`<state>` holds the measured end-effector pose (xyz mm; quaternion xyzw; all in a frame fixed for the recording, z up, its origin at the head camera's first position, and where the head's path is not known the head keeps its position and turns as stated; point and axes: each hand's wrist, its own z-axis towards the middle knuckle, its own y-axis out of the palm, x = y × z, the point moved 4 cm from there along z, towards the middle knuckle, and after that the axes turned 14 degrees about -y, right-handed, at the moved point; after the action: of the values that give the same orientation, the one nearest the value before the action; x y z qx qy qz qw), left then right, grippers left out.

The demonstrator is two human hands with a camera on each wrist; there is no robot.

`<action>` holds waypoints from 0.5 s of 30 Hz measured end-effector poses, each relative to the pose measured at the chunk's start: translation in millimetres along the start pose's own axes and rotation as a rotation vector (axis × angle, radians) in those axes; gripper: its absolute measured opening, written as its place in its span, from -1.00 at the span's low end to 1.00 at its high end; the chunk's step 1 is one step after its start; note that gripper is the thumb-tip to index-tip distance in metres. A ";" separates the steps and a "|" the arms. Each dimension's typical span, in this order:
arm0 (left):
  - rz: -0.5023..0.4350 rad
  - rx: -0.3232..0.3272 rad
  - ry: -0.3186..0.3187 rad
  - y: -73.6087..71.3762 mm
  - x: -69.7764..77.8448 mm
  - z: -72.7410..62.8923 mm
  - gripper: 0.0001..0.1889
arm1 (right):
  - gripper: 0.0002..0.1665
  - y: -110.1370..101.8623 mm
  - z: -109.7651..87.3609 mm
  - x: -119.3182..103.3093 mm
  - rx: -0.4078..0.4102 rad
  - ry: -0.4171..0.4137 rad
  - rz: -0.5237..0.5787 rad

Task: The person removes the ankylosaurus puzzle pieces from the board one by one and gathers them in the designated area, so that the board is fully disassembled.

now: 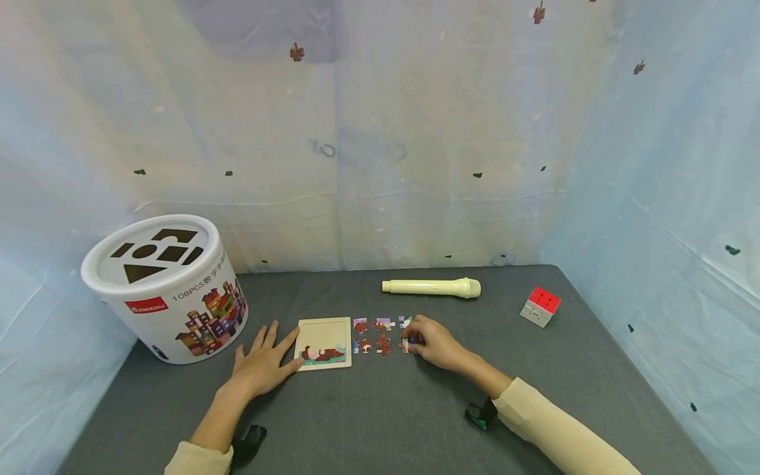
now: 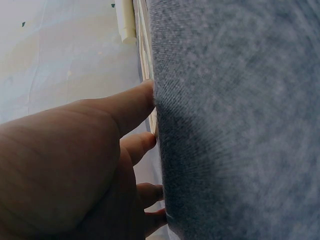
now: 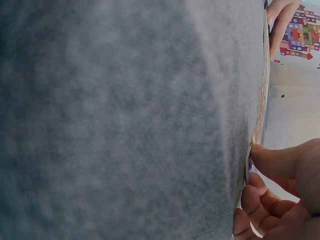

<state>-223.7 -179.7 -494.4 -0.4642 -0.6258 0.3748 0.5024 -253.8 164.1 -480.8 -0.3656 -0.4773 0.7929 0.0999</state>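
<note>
A square wooden puzzle tray (image 1: 322, 332) lies on the grey table, with a strip of brown, pink and green pieces (image 1: 325, 355) along its near edge. My left hand (image 1: 261, 365) rests with spread fingers at the tray's left side, its thumb and index finger touching the frame. To the right of the tray, loose jigsaw pieces (image 1: 383, 343) lie in two short rows. At their right end, my right hand (image 1: 438, 344) pinches a jigsaw piece (image 3: 248, 165) between thumb and fingers. That piece is seen edge-on in the right wrist view, low at the table surface, mostly covered by the fingers.
A large white tub (image 1: 169, 323) with shaped holes in its lid stands at the left. A pale yellow toy microphone (image 1: 430, 287) lies behind the pieces. Farther right sits a red and white cube (image 1: 540, 307). Patterned cloth walls (image 1: 380, 224) enclose the table's back and sides.
</note>
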 end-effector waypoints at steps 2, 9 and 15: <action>-0.002 0.000 0.003 -0.7 0.3 -0.2 -0.21 | -0.78 -0.3 0.0 0.0 -0.001 0.002 0.002; 0.004 -0.001 0.001 0.7 0.0 0.7 -0.21 | -0.78 -0.3 0.2 0.9 0.001 0.005 0.007; 0.004 0.005 0.002 1.5 -0.4 1.6 -0.20 | -0.78 0.3 -0.2 1.4 0.013 0.001 0.008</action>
<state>-224.9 -179.7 -496.3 -0.4646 -0.6235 0.3766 0.5036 -254.6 164.8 -481.8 -0.3672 -0.4706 0.7961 0.0992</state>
